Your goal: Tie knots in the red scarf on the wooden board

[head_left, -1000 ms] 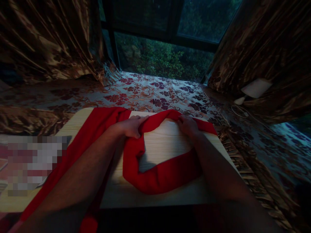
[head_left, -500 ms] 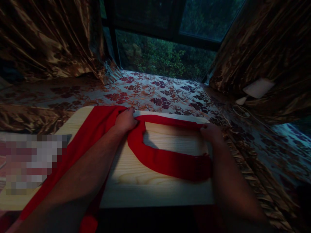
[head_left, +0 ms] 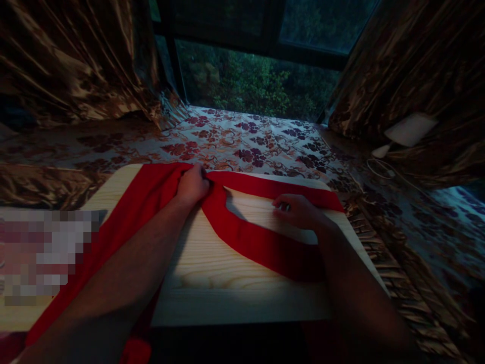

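A long red scarf (head_left: 261, 247) lies across a pale wooden board (head_left: 197, 303). Its wide part slants down the left side, and two narrower bands run to the right from where they gather. At that gathered spot near the board's far edge, my left hand (head_left: 192, 186) is closed on the scarf. My right hand (head_left: 297, 210) hovers above bare wood between the two bands, fingers loosely bent and apart, holding nothing. The right forearm hides the end of the nearer band. The farther band reaches the board's right edge.
Behind the board spreads a flower-patterned cloth (head_left: 242, 136) up to the window (head_left: 257, 76). Brown curtains (head_left: 94, 65) hang on both sides. A white lamp-like object (head_left: 411, 129) with a cord lies at right. A blurred-out patch covers the board's left part.
My right hand has let go of the far band's right end and moved left and inward over the board. That band now lies flatter and wider. My left hand keeps its hold.
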The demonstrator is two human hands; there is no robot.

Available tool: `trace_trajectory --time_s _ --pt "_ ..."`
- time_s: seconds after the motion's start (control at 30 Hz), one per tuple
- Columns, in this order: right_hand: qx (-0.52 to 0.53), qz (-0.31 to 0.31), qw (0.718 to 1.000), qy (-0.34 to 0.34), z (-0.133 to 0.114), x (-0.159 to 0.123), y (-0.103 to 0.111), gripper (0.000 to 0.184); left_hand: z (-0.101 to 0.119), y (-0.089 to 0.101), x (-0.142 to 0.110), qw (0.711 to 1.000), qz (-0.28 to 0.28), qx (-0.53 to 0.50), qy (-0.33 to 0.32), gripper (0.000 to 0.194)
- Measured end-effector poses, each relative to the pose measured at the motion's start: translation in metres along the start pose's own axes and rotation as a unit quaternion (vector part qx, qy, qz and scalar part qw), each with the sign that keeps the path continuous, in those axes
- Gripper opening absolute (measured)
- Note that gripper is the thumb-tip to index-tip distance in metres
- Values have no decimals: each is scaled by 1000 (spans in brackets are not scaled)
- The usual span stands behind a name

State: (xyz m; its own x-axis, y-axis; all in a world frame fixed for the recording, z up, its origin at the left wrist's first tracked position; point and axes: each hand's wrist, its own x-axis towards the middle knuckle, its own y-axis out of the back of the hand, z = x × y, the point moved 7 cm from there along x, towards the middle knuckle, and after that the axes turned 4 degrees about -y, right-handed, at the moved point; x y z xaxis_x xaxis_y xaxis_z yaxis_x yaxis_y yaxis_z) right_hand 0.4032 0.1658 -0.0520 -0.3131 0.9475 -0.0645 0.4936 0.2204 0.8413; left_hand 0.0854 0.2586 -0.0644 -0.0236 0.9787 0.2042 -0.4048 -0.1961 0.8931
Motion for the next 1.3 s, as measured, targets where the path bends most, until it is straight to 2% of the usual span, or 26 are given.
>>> trace_trajectory --time_s 0.1,0.17,0.27,0.4,0.47,0.57,0.6,0.63,0.67,0.73,0.77,0.8,0.83,0.93,1.13,1.3 --pt "42 -130 991 -8 -27 -9 -19 35 -3 -2 0 1000 1 -12 28 38" --pt "13 -183 983 -4 -43 -15 -27 38 0 -4 0 1000 -11 -8 19 42" --pt "-71 -225 972 19 -56 -18 -39 26 3 -7 -1 1000 -20 -3 2 45" --pt "-136 -250 957 58 -58 -19 -45 18 1 -6 -1 1000 0 -18 -3 41" --pt "-117 -277 952 64 -57 -22 -45 19 -1 -5 -1 999 17 -40 -3 38" --pt "-6 -321 946 52 -53 -24 -45 18 -2 -2 -2 997 39 -61 -1 35" --pt "36 -305 951 40 -51 -20 -43 18 -1 -2 -2 997 43 -65 -3 34" --pt "65 -261 963 27 -46 -14 -39 19 0 -2 -3 997 44 -68 -7 35" --pt "76 -190 979 12 -39 -6 -32 20 1 -2 -3 996 44 -73 -13 38" --pt "39 -6 999 -17 -20 7 -13 18 4 -2 -4 995 39 -86 -27 45" --pt "2 72 997 -27 -12 11 -5 17 5 -3 -4 995 35 -92 -35 48" --pt "-36 125 991 -31 -4 13 -1 17 7 -4 -4 994 30 -94 -44 49" --pt "-70 153 985 -30 2 14 1 21 7 -4 -3 994 27 -92 -54 49" --pt "-129 159 978 -28 17 18 2 34 8 -5 -2 994 34 -66 -79 48" --pt "-161 184 965 -95 35 22 12 22 7 -5 -2 993 63 -43 -89 49" --pt "-200 281 928 -137 41 16 24 25 9 -6 -4 994 52 -44 -83 49"
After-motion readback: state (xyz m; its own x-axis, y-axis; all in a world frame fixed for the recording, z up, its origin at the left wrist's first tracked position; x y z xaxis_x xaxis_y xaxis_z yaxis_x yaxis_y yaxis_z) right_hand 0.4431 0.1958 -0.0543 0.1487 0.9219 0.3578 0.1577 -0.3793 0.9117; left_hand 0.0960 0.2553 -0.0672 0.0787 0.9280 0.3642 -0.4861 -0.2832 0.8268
